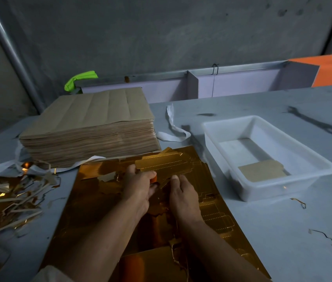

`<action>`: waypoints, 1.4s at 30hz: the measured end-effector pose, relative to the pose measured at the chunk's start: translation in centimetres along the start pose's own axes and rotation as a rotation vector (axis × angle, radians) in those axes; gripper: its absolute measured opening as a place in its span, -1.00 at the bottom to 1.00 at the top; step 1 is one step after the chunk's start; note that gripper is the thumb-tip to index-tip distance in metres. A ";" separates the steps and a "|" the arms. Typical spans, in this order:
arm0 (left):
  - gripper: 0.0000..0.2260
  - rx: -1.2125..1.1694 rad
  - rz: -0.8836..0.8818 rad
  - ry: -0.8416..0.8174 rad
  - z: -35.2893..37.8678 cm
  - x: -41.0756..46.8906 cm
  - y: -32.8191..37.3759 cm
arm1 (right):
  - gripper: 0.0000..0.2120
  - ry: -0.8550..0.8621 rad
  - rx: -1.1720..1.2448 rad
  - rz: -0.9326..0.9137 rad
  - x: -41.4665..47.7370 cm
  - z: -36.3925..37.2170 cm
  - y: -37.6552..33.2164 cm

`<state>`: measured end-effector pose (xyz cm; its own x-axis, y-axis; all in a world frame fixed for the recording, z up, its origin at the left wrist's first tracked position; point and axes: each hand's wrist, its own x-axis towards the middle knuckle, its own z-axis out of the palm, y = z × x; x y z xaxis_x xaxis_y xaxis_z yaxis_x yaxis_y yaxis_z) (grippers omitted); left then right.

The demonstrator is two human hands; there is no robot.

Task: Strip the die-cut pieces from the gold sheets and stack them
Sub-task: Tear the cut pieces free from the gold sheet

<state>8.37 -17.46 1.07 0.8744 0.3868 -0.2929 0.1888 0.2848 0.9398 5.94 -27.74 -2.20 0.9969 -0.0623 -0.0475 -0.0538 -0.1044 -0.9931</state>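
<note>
The piece (158,162) sits raised over the sheet (100,204). The left hand (138,186) and right hand (183,194) pinch its near edge. Stripping looks finished, though the fingers hide that edge. Next, it likely goes onto the stack (262,170) in the tray (272,190).

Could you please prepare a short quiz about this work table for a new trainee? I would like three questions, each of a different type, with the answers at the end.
1. Short answer: what do the left hand and the right hand grip together?
2. True or false: the white tub already holds a flat brown piece.
3. Choose one. The scrap strips lie:
A) on the table, left of the gold sheet
B) in the tub
C) in the right hand

Key: 1. a gold piece; 2. true; 3. A
</note>
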 end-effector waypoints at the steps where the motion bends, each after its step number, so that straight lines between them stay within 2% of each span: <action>1: -0.59 0.002 0.013 -0.011 -0.1 0.0 0.0 | -0.69 0.009 0.008 0.006 0.1 -0.1 0.0; 4: -0.47 -0.002 0.049 -0.048 -0.1 -0.1 0.0 | -0.70 0.043 0.009 0.005 0.4 -0.3 -0.1; 9: -0.40 -0.015 0.049 -0.065 0.1 -0.3 0.4 | -0.69 0.059 0.051 0.037 0.9 -0.5 -0.3; 14: -0.51 -0.034 0.026 -0.081 0.0 -0.5 0.4 | -0.72 0.064 0.167 0.058 1.3 -0.8 -0.8; 20: -0.77 -0.036 0.013 -0.028 0.2 -0.4 0.4 | -0.72 0.042 0.223 0.072 1.1 -1.1 -0.9; 27: -0.79 -0.044 0.009 -0.014 0.1 -0.1 0.1 | -0.73 -0.006 0.298 0.095 0.6 -1.2 -1.0; 38: -0.67 0.023 0.005 0.015 -1.7 1.6 1.1 | -0.78 -0.026 0.498 0.125 0.7 -1.7 -1.3; 42: -0.64 0.033 0.000 0.058 -2.6 2.3 1.7 | -0.76 -0.087 0.359 0.117 -0.2 -0.9 -1.2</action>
<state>9.53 -13.82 1.54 0.8471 0.4377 -0.3014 0.2038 0.2561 0.9449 5.73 -28.47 -0.95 0.9871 0.0330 -0.1564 -0.1596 0.2532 -0.9541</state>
